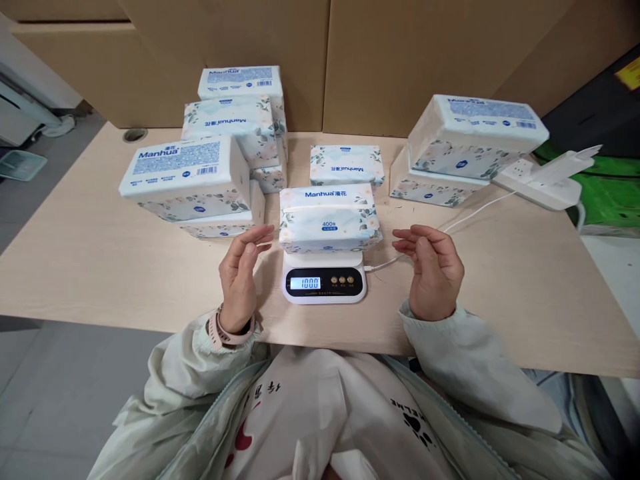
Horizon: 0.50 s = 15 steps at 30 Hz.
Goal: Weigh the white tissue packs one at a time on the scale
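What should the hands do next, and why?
Probably the left hand and right hand should move in and grip the pack by its ends: it sits on the scale, whose display reads 100.0, and both hands are open beside it, not touching.

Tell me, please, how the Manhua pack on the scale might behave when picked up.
The Manhua pack may give slightly when squeezed, as its soft-looking edges are rounded. Its smooth, film-like wrapper could be slippery. Rolling seems unlikely given its blocky shape, but it appears to overhang the scale, so might tip.
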### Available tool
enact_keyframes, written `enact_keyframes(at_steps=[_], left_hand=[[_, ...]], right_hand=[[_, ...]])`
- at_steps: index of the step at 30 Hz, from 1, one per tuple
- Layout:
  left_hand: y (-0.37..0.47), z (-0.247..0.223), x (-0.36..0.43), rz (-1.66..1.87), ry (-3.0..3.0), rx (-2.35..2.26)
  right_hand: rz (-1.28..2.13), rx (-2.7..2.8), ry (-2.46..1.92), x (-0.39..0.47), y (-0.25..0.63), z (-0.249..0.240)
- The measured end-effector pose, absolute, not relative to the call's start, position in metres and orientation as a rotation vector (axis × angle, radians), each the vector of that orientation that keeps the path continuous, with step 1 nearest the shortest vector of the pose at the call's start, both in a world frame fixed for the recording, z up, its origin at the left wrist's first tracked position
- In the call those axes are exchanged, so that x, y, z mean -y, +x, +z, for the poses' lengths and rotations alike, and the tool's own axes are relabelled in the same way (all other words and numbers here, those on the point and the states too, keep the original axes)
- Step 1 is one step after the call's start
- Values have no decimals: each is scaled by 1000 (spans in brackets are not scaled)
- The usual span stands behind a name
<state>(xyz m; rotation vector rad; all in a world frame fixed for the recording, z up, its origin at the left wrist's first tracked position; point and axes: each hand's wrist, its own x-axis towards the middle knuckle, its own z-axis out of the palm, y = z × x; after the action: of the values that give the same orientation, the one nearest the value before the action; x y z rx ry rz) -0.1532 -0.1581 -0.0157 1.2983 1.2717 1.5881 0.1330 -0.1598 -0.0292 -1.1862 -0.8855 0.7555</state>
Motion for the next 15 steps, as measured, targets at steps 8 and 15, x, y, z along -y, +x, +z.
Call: enact_keyframes(at_steps=[8,15], left_hand=[[-156,-20,159,1594,1233,-1270],[-157,-16,159,1580,1251,-1238]], right_hand=[[754,910,-1200,159,135,-30],[767,917,-1157,160,135,-30]])
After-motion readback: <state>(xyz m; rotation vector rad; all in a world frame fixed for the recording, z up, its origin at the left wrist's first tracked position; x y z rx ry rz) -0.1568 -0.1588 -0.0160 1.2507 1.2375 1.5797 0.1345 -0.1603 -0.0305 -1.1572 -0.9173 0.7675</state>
